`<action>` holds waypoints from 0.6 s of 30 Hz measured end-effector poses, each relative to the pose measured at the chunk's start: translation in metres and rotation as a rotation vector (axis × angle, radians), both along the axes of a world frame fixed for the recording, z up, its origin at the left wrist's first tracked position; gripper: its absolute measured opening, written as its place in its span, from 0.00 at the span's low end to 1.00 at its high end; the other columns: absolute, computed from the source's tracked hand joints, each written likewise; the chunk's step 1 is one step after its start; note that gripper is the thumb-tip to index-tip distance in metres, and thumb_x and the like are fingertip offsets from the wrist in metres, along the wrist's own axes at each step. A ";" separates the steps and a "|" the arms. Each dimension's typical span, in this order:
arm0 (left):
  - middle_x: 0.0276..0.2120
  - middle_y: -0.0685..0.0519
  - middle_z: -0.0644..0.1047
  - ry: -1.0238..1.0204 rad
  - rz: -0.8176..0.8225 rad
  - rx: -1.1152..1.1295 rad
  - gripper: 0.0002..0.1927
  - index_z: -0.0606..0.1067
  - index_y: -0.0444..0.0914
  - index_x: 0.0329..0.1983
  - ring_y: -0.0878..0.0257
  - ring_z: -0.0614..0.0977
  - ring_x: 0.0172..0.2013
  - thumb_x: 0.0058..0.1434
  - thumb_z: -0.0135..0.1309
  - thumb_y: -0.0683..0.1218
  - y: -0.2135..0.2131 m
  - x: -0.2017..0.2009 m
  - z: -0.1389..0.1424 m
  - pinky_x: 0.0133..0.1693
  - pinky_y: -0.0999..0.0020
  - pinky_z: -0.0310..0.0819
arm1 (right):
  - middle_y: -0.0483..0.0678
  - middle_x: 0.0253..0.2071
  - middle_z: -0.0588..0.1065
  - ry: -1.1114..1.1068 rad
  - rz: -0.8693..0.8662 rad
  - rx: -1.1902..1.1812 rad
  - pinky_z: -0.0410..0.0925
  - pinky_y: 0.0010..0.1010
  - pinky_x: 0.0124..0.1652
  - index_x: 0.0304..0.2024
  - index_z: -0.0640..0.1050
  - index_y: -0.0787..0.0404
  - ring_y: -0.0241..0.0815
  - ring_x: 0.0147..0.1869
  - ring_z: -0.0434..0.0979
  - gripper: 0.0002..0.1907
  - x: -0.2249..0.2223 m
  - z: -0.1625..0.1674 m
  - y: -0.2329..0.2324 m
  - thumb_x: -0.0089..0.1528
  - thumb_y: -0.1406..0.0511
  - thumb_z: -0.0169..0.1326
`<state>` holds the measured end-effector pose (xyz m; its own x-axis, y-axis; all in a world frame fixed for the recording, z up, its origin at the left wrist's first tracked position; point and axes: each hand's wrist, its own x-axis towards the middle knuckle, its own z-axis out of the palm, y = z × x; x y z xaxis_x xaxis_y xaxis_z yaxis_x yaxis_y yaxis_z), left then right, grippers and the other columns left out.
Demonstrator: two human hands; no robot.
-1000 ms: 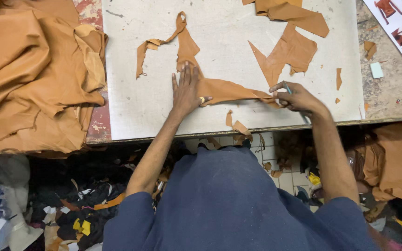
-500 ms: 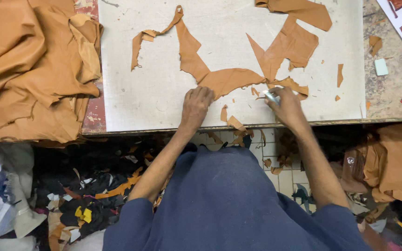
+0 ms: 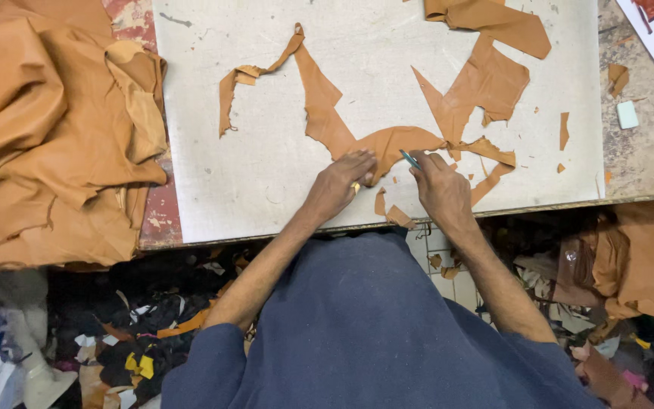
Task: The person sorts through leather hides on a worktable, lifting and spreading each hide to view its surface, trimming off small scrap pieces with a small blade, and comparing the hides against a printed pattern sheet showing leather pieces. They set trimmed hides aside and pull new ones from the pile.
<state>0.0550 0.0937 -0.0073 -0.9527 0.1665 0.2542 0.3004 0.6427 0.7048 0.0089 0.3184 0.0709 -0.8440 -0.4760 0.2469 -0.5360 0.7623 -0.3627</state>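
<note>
Left hand [image 3: 340,182] pins the tan leather piece [image 3: 387,144] flat on the desk [image 3: 251,174] so it can't shift. Right hand [image 3: 440,189], just beside it, grips a thin blade [image 3: 409,158] at the leather's edge.

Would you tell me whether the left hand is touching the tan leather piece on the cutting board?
Touching: in the head view, the left hand lies flat with its fingers pressed onto the tan leather piece.

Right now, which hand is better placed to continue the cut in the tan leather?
The right hand. It grips the small knife, whose blade sits on the leather piece. The left hand holds no tool; its fingers press the leather flat on the white cutting board.
</note>
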 end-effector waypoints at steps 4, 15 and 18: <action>0.73 0.46 0.61 0.041 -0.232 -0.360 0.46 0.60 0.33 0.72 0.54 0.57 0.72 0.61 0.47 0.68 -0.044 -0.022 -0.003 0.70 0.52 0.45 | 0.51 0.41 0.78 -0.030 0.038 -0.026 0.73 0.39 0.30 0.54 0.79 0.61 0.51 0.34 0.81 0.16 0.009 -0.020 -0.022 0.64 0.67 0.59; 0.62 0.44 0.72 0.059 0.453 -0.193 0.34 0.73 0.32 0.66 0.51 0.70 0.65 0.62 0.67 0.53 -0.128 -0.115 0.006 0.65 0.48 0.59 | 0.50 0.43 0.75 0.087 -0.092 -0.006 0.72 0.37 0.30 0.56 0.77 0.60 0.50 0.36 0.80 0.16 0.000 -0.034 -0.052 0.64 0.69 0.58; 0.50 0.43 0.72 0.068 0.616 -0.147 0.38 0.77 0.31 0.54 0.47 0.69 0.52 0.42 0.76 0.52 -0.117 -0.136 0.003 0.52 0.47 0.61 | 0.47 0.43 0.75 0.152 -0.059 -0.078 0.72 0.37 0.31 0.56 0.78 0.59 0.49 0.36 0.81 0.15 -0.025 -0.041 -0.083 0.66 0.70 0.58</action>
<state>-0.0807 -0.0233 -0.0048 -0.8675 -0.3692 0.3332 -0.1146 0.8003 0.5885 -0.0163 0.2358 0.0300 -0.8199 -0.4014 0.4082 -0.5447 0.7665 -0.3404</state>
